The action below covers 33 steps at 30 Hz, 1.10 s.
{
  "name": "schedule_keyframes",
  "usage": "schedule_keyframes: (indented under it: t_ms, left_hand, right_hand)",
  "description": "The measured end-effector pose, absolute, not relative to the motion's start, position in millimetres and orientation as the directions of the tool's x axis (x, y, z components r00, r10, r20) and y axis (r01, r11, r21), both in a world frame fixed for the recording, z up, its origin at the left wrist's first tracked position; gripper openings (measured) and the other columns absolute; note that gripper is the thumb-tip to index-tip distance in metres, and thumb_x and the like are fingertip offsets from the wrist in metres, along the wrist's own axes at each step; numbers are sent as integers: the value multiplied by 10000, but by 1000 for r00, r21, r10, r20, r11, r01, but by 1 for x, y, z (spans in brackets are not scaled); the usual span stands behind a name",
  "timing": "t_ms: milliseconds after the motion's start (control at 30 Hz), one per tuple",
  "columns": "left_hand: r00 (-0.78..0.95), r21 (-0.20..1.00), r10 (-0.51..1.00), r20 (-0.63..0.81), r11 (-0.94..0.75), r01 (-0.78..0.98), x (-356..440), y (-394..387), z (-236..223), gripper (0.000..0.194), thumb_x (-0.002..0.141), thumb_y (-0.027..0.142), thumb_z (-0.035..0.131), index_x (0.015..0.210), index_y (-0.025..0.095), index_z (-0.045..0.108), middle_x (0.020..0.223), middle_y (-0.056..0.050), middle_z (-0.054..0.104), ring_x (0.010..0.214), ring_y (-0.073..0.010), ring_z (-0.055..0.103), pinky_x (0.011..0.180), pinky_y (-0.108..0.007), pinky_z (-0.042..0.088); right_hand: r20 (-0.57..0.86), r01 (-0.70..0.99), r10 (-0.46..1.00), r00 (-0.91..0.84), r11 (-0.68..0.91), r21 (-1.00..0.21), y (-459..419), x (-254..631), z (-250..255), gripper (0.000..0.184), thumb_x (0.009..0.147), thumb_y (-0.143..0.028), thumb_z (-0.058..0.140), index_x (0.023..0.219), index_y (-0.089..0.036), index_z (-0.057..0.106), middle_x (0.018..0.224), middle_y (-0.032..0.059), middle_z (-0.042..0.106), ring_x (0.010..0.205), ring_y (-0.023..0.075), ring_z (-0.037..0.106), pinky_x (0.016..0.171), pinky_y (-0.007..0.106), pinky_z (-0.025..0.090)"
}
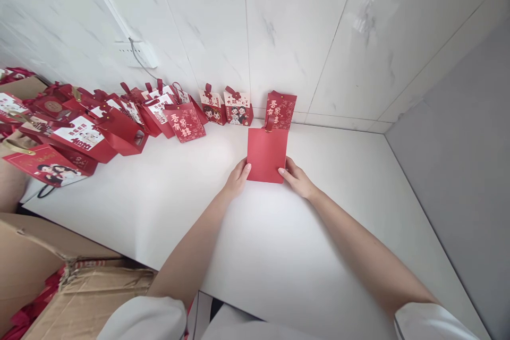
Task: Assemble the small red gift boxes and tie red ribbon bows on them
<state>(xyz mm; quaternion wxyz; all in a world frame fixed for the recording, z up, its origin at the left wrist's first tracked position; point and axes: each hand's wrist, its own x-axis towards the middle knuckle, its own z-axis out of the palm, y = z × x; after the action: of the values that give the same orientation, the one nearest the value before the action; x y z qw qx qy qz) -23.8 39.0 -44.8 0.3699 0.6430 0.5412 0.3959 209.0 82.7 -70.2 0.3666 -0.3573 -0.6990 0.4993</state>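
Note:
Between my two hands is a plain red paper gift box (266, 155), its unprinted side facing me and a red ribbon loop at its top. My left hand (238, 176) grips its lower left edge with the thumb in front. On the lower right edge my right hand (297, 176) holds it the same way. The fingers behind the box are hidden. Just behind it, against the wall, stands a red gift box (282, 109) with white lettering, its lower part covered by the one I hold.
Two cream-and-red boxes, one with a couple (239, 109) and one with two faces (213, 109), stand by the wall. Several red gift boxes (115, 130) crowd the left of the white table (319, 255). Someone's arm (11, 180) reaches in there. A cardboard carton (91, 297) sits lower left.

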Motion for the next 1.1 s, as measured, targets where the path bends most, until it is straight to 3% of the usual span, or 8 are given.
schedule_keyframes:
  t_ms: [333, 567, 800, 1100]
  left_hand:
    - [92, 910, 990, 106, -134, 393, -22, 39, -44, 519, 985, 493, 285, 1416, 233, 413, 1469, -33, 459, 1337, -201, 448, 1132, -353, 358]
    - [90, 903, 990, 110, -137, 407, -22, 38, -43, 526, 981, 500, 300, 1415, 224, 411, 1464, -46, 465, 1330, -210, 457, 1119, -364, 372]
    - [95, 905, 990, 103, -133, 405, -23, 38, -42, 529, 982, 497, 303, 1418, 216, 404, 1466, -51, 462, 1329, -205, 455, 1118, -351, 367]
    - [82, 905, 992, 100, -125, 406, -22, 38, -42, 519, 979, 503, 303, 1412, 240, 415, 1461, -40, 470, 1328, -215, 458, 1120, -382, 373]
  right_hand:
    - [154, 142, 868, -472, 247, -959, 81, 209, -69, 674, 923, -571, 459, 1494, -252, 298, 1478, 89, 455, 1321, 280, 471, 1104, 467, 389]
    - [103, 155, 867, -488, 202, -967, 79, 211, -63, 665, 934, -561, 442, 1512, -291, 254, 1498, 62, 432, 1273, 273, 516, 1107, 472, 382]
    - [119, 147, 861, -494, 218, -965, 78, 210, -60, 662, 936, -564, 433, 1511, -284, 263, 1506, 57, 423, 1346, 281, 441, 1123, 468, 366]
    - [121, 162, 865, -488, 226, -961, 78, 210, -62, 660, 935, -562, 434, 1510, -287, 262, 1464, 66, 474, 1263, 270, 521, 1094, 480, 401]
